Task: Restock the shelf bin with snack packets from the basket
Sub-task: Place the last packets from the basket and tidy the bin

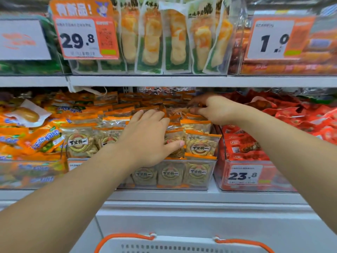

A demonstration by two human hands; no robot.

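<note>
Two bare hands work inside the clear plastic shelf bin point(209, 172) that holds rows of small clear snack packets with orange top seals and round brown labels point(201, 143). The bin looks crowded to its rim, and that is the main risk as I judge it: packets standing along the front edge lean against the front wall, so a careless push could tip some over the rim onto the white shelf ledge point(200, 195) below. A sideways shove at the right edge could also nudge packets toward the neighbouring bin of red packets point(246, 143).

The left hand point(147, 141) lies flat on the packets near the front middle of the bin, fingers extended and pressing down, thumb pointing right and touching a packet; it grips nothing. The right hand point(211, 108) reaches deeper, toward the back right corner, its fingers curled and pinching the orange top of a packet in the rear rows. The white perforated basket with orange handles point(182, 247) sits below the shelf at the lower edge of view; its contents are hidden.
</note>
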